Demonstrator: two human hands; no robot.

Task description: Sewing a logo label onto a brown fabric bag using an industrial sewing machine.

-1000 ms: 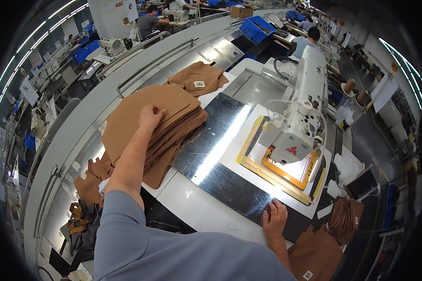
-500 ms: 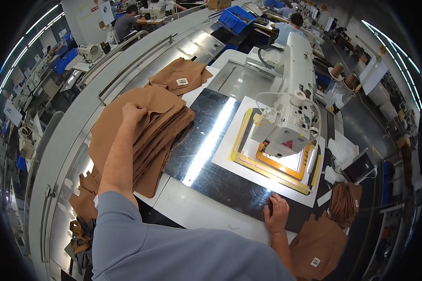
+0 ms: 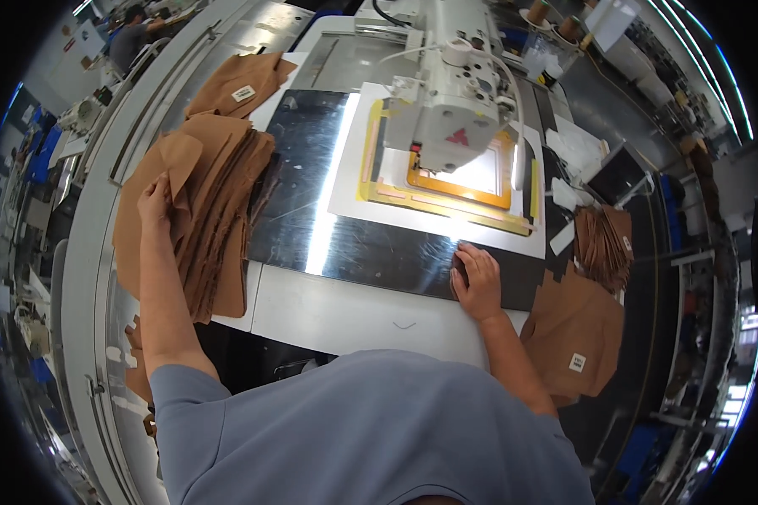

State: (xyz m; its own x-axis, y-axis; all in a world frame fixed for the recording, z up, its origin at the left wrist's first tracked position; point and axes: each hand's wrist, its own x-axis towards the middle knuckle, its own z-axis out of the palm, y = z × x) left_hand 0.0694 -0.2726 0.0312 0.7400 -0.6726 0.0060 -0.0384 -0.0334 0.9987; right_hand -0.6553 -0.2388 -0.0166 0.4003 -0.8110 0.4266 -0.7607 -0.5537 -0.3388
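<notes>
At the left, my left hand (image 3: 155, 202) pinches the edge of the top brown fabric piece (image 3: 182, 160) and holds it folded up. Beneath it lies a thick stack of the same cut pieces (image 3: 215, 227), its edges fanned. My right hand (image 3: 477, 282) rests on the near edge of a shiny dark metal plate (image 3: 290, 177), its fingers loosely bent and nothing visible in them. Beyond that hand, a white sewing machine head (image 3: 459, 109) stands over an orange-yellow frame (image 3: 467, 199), which lies on a white sheet (image 3: 345, 189).
More brown pieces (image 3: 236, 91) with a white label lie beyond the stack. To my right are a labelled brown piece (image 3: 577, 328) and a fanned bundle (image 3: 602, 244). A short dark thread (image 3: 404, 325) lies on the white tabletop (image 3: 337, 311). Thread cones (image 3: 569, 29) stand at the back right.
The view has tilted down and shifted. My left hand has drawn the top piece's edge up into a larger fold. My right hand stays at the plate's edge.
</notes>
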